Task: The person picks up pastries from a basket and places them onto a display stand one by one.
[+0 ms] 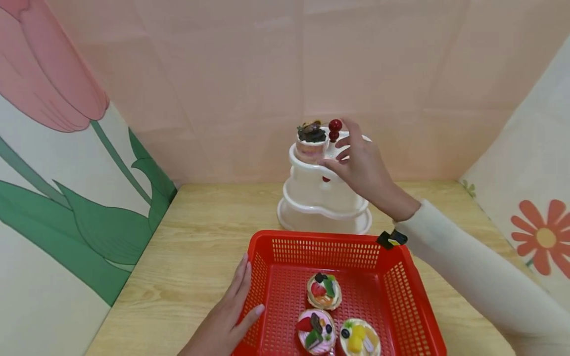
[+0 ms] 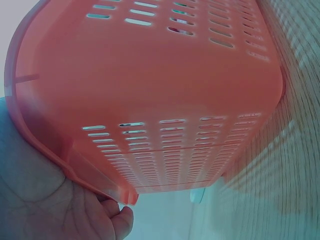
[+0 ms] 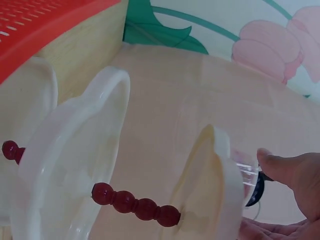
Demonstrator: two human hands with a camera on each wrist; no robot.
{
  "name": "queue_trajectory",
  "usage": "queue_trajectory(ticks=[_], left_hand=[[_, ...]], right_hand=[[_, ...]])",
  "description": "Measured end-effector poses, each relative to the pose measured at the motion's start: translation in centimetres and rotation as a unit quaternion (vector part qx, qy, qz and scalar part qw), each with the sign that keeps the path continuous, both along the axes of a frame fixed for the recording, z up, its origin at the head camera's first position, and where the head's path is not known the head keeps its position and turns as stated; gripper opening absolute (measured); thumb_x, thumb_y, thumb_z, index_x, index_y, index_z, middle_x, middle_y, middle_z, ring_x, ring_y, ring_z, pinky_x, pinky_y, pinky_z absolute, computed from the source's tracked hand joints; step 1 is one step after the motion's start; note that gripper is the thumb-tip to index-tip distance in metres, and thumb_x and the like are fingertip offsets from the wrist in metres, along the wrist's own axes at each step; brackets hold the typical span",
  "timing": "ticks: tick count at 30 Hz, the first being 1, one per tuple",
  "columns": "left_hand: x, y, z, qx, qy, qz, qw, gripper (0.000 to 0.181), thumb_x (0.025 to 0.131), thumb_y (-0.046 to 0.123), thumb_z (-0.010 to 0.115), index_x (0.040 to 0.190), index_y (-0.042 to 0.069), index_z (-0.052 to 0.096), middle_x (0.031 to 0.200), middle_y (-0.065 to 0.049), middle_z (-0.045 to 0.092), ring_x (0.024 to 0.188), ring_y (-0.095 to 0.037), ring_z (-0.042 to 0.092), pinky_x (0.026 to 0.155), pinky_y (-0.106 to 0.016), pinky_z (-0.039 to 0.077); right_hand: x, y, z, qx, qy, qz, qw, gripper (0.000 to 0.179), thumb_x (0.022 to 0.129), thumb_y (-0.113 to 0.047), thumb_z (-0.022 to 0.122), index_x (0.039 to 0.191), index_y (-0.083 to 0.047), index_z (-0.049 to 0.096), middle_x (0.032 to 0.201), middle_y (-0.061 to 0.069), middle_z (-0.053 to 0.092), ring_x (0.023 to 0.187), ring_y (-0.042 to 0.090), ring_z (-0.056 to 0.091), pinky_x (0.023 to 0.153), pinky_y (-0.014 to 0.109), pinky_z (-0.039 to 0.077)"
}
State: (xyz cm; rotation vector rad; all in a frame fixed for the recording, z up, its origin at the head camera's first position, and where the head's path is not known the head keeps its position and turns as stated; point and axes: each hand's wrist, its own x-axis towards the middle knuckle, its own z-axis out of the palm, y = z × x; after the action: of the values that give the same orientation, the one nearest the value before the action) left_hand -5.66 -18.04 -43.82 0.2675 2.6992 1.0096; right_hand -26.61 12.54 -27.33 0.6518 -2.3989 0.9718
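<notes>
A small dessert cup (image 1: 310, 148) with a dark, decorated top stands on the top tier of a white tiered stand (image 1: 327, 193). Beside it my right hand (image 1: 365, 165) reaches over that tier, thumb near the cup's lower edge and fingers spread apart near the red beads (image 1: 335, 129) of the stand's post. In the right wrist view the clear cup (image 3: 246, 172) is partly hidden behind the tier. My left hand (image 1: 227, 309) rests along the left rim of a red plastic basket (image 1: 325, 240), fingers mostly straight.
Inside the basket lie a fruit tart (image 1: 324, 291), a pink-cream tart (image 1: 316, 331) and a yellow-fruit tart (image 1: 359, 337). A small black item (image 1: 392, 239) is at the basket's far right corner. The wooden table (image 1: 213, 212) meets a pink back wall (image 1: 222, 89).
</notes>
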Motion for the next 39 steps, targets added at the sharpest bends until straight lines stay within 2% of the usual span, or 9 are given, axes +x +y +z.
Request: queue_trajectory(ticks=[4,7,13,19,22,27,31,35,39], left_hand=[[-0.1,-0.1,0.1,0.002,-0.002,0.001,1.0,0.087,0.097,0.072,0.04,0.161,0.039,-0.008,0.165,0.023,-0.017,0.154,-0.03,0.018,0.103,-0.061,0.046],[-0.1,-0.1,0.1,0.001,-0.004,0.001,1.0,0.087,0.097,0.073,0.04,0.161,0.039,-0.008,0.165,0.023,-0.017,0.154,-0.029,0.018,0.103,-0.06,0.046],[-0.1,0.1,0.1,-0.002,0.003,-0.002,1.0,0.087,0.097,0.073,0.038,0.161,0.038,-0.008,0.166,0.02,-0.015,0.154,-0.029,0.018,0.105,-0.061,0.044],[-0.1,0.1,0.0,0.003,0.007,-0.003,1.0,0.086,0.098,0.073,0.038,0.162,0.037,-0.007,0.166,0.02,-0.015,0.154,-0.028,0.018,0.106,-0.059,0.043],[-0.1,0.1,-0.1,0.006,0.01,-0.002,0.9999,0.086,0.098,0.072,0.038,0.162,0.036,-0.006,0.166,0.021,-0.015,0.154,-0.027,0.017,0.106,-0.057,0.045],[-0.1,0.0,-0.2,0.019,0.015,0.0,0.9997,0.085,0.098,0.071,0.039,0.162,0.035,-0.005,0.166,0.022,-0.015,0.154,-0.026,0.016,0.105,-0.056,0.045],[-0.2,-0.1,-0.2,0.032,0.007,0.002,0.9995,0.085,0.099,0.07,0.04,0.162,0.038,-0.006,0.165,0.025,-0.016,0.154,-0.027,0.016,0.102,-0.054,0.048],[-0.2,-0.1,-0.2,0.033,0.011,-0.002,0.9994,0.084,0.099,0.069,0.04,0.162,0.037,-0.006,0.165,0.025,-0.017,0.154,-0.027,0.016,0.105,-0.055,0.046],[-0.1,-0.1,-0.3,0.03,0.021,-0.009,0.9993,0.084,0.1,0.068,0.039,0.162,0.034,-0.006,0.166,0.02,-0.016,0.154,-0.026,0.014,0.109,-0.057,0.041]], right_hand=[[1.8,0.7,0.1,-0.011,-0.017,0.008,0.9998,0.102,0.081,-0.018,0.088,0.158,-0.012,0.022,0.122,0.021,0.062,0.093,0.035,0.069,0.082,0.049,0.061],[3.5,1.4,-0.2,-0.006,-0.015,0.012,0.9998,0.103,0.082,-0.02,0.088,0.159,-0.013,0.021,0.125,0.02,0.062,0.095,0.036,0.07,0.083,0.051,0.06],[7.1,3.0,-1.0,0.026,0.009,0.015,0.9995,0.097,0.08,-0.02,0.089,0.157,-0.011,0.031,0.124,0.016,0.067,0.097,0.032,0.072,0.084,0.051,0.059],[10.1,4.2,-1.9,0.035,0.022,0.024,0.9989,0.093,0.076,-0.014,0.091,0.154,-0.013,0.04,0.122,0.012,0.071,0.097,0.026,0.073,0.083,0.047,0.059],[11.1,4.7,-2.6,0.05,0.023,0.034,0.9979,0.093,0.073,-0.012,0.093,0.152,-0.013,0.044,0.122,0.01,0.071,0.096,0.024,0.073,0.082,0.041,0.061],[12.0,5.7,-4.1,0.077,0.016,0.058,0.9953,0.087,0.07,-0.01,0.094,0.147,-0.012,0.052,0.126,0.007,0.07,0.095,0.016,0.071,0.083,0.022,0.058],[12.5,6.5,-5.1,0.086,-0.006,0.085,0.9926,0.079,0.073,-0.014,0.093,0.143,-0.015,0.057,0.126,0.002,0.069,0.096,0.011,0.069,0.079,0.024,0.059],[13.3,7.3,-5.8,0.127,-0.055,0.127,0.9823,0.067,0.08,-0.031,0.088,0.14,-0.021,0.059,0.125,-0.004,0.069,0.1,0.011,0.069,0.079,0.031,0.061],[14.2,8.1,-6.4,0.196,-0.117,0.155,0.9611,0.067,0.085,-0.055,0.076,0.141,-0.022,0.059,0.129,-0.007,0.067,0.11,0.015,0.067,0.083,0.038,0.061]])
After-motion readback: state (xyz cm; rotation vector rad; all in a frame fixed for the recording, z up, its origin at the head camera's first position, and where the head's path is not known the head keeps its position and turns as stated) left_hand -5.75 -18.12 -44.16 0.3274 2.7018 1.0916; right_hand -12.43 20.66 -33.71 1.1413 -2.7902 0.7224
